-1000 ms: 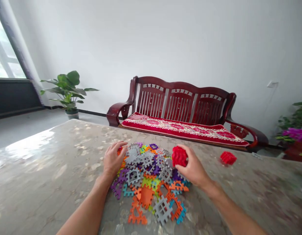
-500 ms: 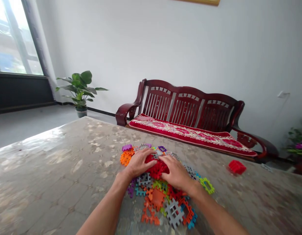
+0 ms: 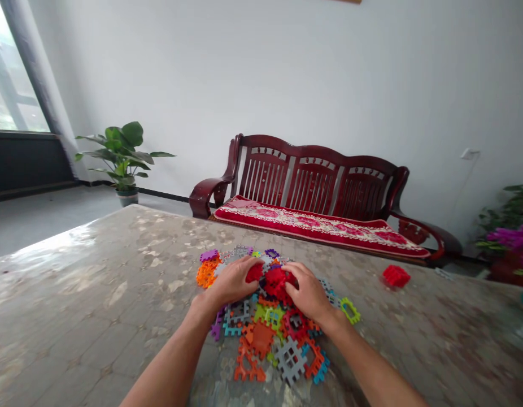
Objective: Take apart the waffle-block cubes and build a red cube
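The left hand (image 3: 236,281) of a person arched over a multicoloured heap of flat, toothed plastic tiles (image 3: 273,317), its fingers curved and its thumb apart, with a smooth-faced red plastic piece (image 3: 254,273) showing in the gap. Opposite, the right hand (image 3: 308,295) stood half open, thumb and fingers about a bright red, notched plastic cluster (image 3: 278,284). Whether either hand had a firm hold could not be told.

The step in hand appeared to be two-handed handling of the red parts; the next move seemed to call for a sure pinch on the notched edges that would not drag the loose tiles. The cluster, lying between the hands on the far half of the heap, looked bristly with teeth; whether it was one part or several was unclear.

Nearer the person lay a grey window-barred tile (image 3: 290,360). A second red toothed block (image 3: 396,276) sat well apart, near the far edge of a table covered in glossy, grey-brown patterned sheeting (image 3: 117,316). Beyond that edge stood a dark red wooden bench (image 3: 316,181); past the far left corner, a leafy potted plant (image 3: 126,152).
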A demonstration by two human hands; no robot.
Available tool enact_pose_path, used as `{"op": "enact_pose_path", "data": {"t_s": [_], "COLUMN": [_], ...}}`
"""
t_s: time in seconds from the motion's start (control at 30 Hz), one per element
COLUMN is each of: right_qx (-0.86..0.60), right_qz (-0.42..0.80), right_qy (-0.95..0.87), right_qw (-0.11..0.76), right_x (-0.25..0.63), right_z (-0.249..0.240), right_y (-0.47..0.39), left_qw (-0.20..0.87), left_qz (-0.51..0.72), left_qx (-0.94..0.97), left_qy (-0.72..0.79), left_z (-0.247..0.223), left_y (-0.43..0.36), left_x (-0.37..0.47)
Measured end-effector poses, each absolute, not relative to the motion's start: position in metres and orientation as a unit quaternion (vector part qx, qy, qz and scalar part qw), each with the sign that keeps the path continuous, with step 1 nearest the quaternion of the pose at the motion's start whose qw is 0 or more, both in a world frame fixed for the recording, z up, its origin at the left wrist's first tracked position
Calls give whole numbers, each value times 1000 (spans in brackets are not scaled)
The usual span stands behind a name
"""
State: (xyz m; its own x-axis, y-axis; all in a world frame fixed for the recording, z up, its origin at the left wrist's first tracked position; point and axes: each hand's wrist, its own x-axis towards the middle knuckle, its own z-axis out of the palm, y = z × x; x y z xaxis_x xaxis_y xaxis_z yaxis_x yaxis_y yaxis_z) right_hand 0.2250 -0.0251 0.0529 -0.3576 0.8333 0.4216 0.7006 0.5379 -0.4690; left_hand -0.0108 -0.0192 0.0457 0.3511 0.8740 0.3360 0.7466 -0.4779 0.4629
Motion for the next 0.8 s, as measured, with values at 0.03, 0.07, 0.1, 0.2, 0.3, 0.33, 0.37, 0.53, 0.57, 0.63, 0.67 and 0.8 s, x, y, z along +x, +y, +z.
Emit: {"op": "enact_pose_path", "data": {"t_s": [0.03, 0.07, 0.1, 0.2, 0.3, 0.33, 0.37, 0.53, 0.57, 0.63, 0.67, 0.8], "right_qx": [-464, -461, -458, -463, -476, -481, -488, -556, -576, -616, -633, -719], "right_qz": [100, 93, 83, 46, 0, -18, -37, -134, -150, -169, -175, -164], "right_qy": [-818, -818, -817, -802, -776, -767, -757, -661, -634, -589, -571, -514], "right_qw": [324, 331, 339, 375, 413, 424, 434, 486, 494, 496, 492, 439], "right_x": [230, 235, 243, 272, 309, 322, 336, 412, 428, 459, 474, 512], "right_z": [53, 53, 52, 47, 40, 37, 34, 24, 23, 19, 16, 7], "right_y": [-27, -28, -30, -34, -38, -38, -38, -27, -23, -14, -10, 6], "left_qw": [111, 105, 96, 76, 73, 72, 70, 59, 61, 80, 95, 110], "left_qz": [280, 279, 276, 261, 242, 236, 231, 179, 168, 144, 131, 105], "left_qx": [810, 807, 802, 785, 781, 783, 786, 786, 787, 793, 797, 814], "left_qy": [503, 511, 521, 557, 571, 571, 569, 589, 591, 586, 582, 560], "left_z": [46, 46, 45, 43, 44, 46, 47, 57, 59, 63, 64, 67], "left_y": [-19, -18, -17, -13, -7, -4, -1, 17, 22, 32, 38, 64], "left_x": [-10, -10, -9, -10, -10, -10, -9, -6, -5, 0, 3, 21]}}
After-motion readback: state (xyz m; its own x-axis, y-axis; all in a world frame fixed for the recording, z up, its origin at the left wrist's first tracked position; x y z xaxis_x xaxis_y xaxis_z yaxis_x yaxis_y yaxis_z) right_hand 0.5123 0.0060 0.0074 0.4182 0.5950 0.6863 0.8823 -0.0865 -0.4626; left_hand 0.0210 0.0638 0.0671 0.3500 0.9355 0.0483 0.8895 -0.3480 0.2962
